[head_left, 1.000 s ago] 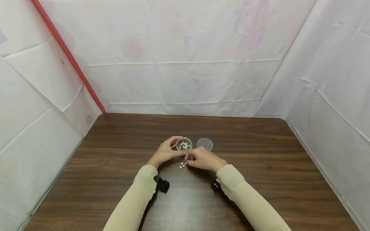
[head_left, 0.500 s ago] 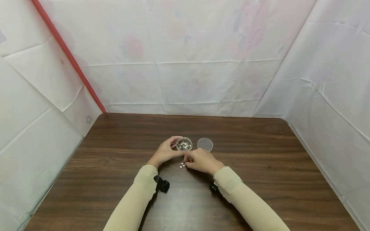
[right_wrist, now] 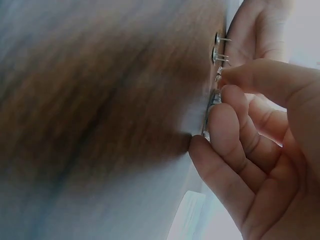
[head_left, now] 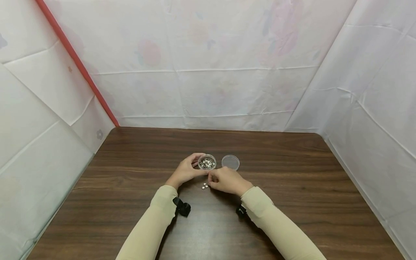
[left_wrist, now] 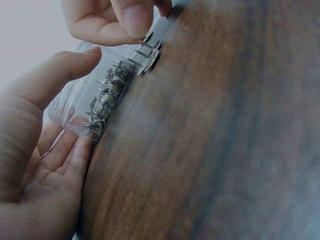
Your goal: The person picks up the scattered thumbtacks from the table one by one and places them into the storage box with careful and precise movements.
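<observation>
My left hand (head_left: 186, 170) curls round a clear round dish (head_left: 207, 155), thumb on the near side and fingers behind. Silver thumbtacks (head_left: 207, 164) lie heaped in it. On the table just in front, a few loose thumbtacks (head_left: 206, 186) rest with their points up. Beside these, my right hand (head_left: 226, 180) pinches at another thumbtack (right_wrist: 218, 75), seen at the thumb tip in the right wrist view; the fingers partly hide it. In the left wrist view, the right fingertips (left_wrist: 137, 22) are close above the row of loose tacks.
A clear round lid (head_left: 230, 162) lies flat right of the dish, behind the right hand. The dark wooden table (head_left: 146, 151) is bounded by white patterned sheets (head_left: 201, 94) at the back and sides. A black wrist camera (head_left: 184, 208) sits on the left forearm.
My right hand has shifted slightly left and toward the near side, closing in on the loose thumbtacks. Fewer tacks show on the table beside its fingertips. The left hand and dish have stayed put.
</observation>
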{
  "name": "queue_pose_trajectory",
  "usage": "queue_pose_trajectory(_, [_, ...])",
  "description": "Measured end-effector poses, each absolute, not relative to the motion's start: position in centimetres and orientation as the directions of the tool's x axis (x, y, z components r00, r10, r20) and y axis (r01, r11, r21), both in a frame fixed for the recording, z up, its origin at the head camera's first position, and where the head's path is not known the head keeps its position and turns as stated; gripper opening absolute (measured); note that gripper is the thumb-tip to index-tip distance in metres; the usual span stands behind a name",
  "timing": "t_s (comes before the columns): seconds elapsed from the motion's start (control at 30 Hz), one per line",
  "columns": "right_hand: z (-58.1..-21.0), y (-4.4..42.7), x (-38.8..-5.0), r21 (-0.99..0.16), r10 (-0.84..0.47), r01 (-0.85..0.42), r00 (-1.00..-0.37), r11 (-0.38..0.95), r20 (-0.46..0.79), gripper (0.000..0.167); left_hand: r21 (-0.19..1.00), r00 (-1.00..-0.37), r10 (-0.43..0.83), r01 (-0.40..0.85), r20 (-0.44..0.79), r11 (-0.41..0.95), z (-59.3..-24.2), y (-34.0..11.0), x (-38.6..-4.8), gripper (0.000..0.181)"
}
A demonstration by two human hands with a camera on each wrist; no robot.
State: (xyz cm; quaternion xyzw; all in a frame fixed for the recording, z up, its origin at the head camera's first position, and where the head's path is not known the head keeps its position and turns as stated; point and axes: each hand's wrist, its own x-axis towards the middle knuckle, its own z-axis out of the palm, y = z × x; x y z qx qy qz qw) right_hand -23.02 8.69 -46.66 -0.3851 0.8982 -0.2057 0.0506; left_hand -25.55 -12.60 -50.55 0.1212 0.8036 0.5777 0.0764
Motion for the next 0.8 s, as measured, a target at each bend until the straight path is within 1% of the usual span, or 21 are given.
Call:
queue_pose_trajectory(0.2, [-46.3,9.0,-23.1,-0.460,-0.728,-0.670,-0.682,0.583,0.071,0.009,0.950,-0.961,0.277,0.100,0.015,0.296,-50.4,-12.6,-25.4,0.068])
queue_pose_trajectory(0.23, [-46.4,9.1,-23.2,-0.467,-0.727,-0.666,-0.683,0.581,0.070,0.008,0.950,-0.961,0.275,0.102,0.017,0.297,-50.8,-12.6,-25.6,0.068])
queue_pose_trajectory(0.53, [-46.5,9.8,-23.4,-0.521,-0.717,-0.640,-0.693,0.565,0.074,0.006,0.948,-0.964,0.267,0.075,-0.011,0.309,-50.7,-12.7,-25.6,0.072])
queue_pose_trajectory(0.8, [-46.6,10.2,-23.5,-0.545,-0.709,-0.636,-0.697,0.546,0.103,0.007,0.947,-0.968,0.252,0.072,-0.010,0.314,-50.7,-12.6,-25.5,0.069])
